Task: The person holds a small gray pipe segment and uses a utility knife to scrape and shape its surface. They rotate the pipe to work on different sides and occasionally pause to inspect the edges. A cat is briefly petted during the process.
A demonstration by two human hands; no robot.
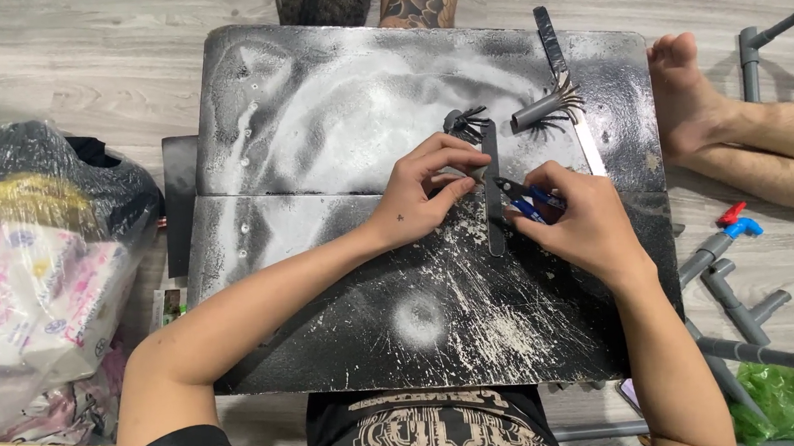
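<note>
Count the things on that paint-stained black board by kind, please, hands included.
Hands: 2, left hand and right hand
Blue-handled cutting pliers: 1
Flat dark grey strip: 1
Black spidery wire bundle: 1
Short grey plastic tube with wires fanning out: 1
Long thin black-and-white stick: 1
Total: 7

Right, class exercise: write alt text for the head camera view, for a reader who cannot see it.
Seen from above, a person's left hand steadies a narrow dark strip on a paint-spattered black board, while the right hand holds blue-handled pliers against it. Grey pipe pieces lie on the floor to the right, and a plastic bag sits at left.
</note>
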